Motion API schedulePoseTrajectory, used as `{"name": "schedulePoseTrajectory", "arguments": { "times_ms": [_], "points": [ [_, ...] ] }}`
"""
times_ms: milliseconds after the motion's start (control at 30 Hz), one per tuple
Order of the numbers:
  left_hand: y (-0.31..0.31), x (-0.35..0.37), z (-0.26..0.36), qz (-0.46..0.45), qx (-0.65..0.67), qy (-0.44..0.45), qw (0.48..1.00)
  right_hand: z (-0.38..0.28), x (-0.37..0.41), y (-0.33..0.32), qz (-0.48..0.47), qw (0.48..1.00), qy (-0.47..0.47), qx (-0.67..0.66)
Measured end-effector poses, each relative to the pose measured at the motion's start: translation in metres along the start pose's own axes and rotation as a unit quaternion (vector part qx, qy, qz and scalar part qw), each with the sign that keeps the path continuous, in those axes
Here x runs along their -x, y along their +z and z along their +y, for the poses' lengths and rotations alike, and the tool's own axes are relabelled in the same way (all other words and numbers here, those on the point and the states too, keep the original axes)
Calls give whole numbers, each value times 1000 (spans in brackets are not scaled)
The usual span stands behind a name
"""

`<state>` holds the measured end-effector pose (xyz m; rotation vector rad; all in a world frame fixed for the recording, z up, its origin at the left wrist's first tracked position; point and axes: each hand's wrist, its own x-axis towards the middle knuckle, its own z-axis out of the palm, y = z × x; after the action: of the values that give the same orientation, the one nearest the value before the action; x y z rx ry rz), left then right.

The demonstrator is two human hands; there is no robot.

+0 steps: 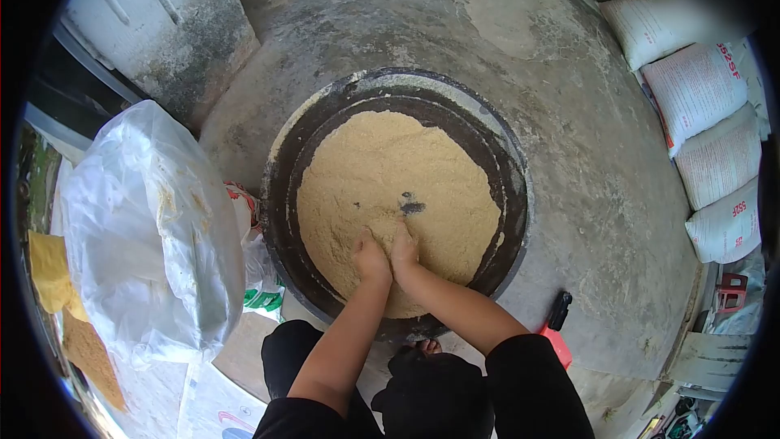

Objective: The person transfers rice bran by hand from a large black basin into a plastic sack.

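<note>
A wide black round tub stands on the floor and holds a broad layer of pale tan meal. Both hands are down in the meal near its lower middle, side by side with a small gap. My left hand has its fingers curled inward, with the tips buried in meal. My right hand is turned towards it, and its fingertips are also sunk in the meal. Some meal lies heaped between the two hands. Just above my right hand, a small dark patch shows in the meal.
At the left is a large clear plastic bag, with a yellow bag beside it. Stacked printed sacks line the right side. A red object with a black handle lies on the floor right of the tub.
</note>
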<state>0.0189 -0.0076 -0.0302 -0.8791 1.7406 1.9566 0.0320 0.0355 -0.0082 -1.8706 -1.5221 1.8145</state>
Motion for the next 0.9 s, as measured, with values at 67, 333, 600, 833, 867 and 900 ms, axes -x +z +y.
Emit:
{"name": "schedulePoseTrajectory", "arguments": {
  "times_ms": [67, 333, 600, 833, 867, 900],
  "points": [
    [0, 1, 14, -22, 64, 14, 998, -13, 9, 5, 16, 997, -32, -71],
    [2, 49, 131, -134, 233, 110, 957, -101, 73, 17, -81, 955, -150, -243],
    [-70, 106, 296, -141, 293, 282, 903, -198, 227, 72, -321, 852, -227, -347],
    [-161, 92, 374, 14, 244, 356, 902, -198, 316, 161, -328, 875, -264, -239],
    [-171, 83, 377, 13, 247, 361, 899, -193, 317, 175, -310, 887, -277, -203],
    [-179, 73, 378, 47, 185, 372, 908, -188, 316, 188, -313, 884, -279, -205]
  ]
}}
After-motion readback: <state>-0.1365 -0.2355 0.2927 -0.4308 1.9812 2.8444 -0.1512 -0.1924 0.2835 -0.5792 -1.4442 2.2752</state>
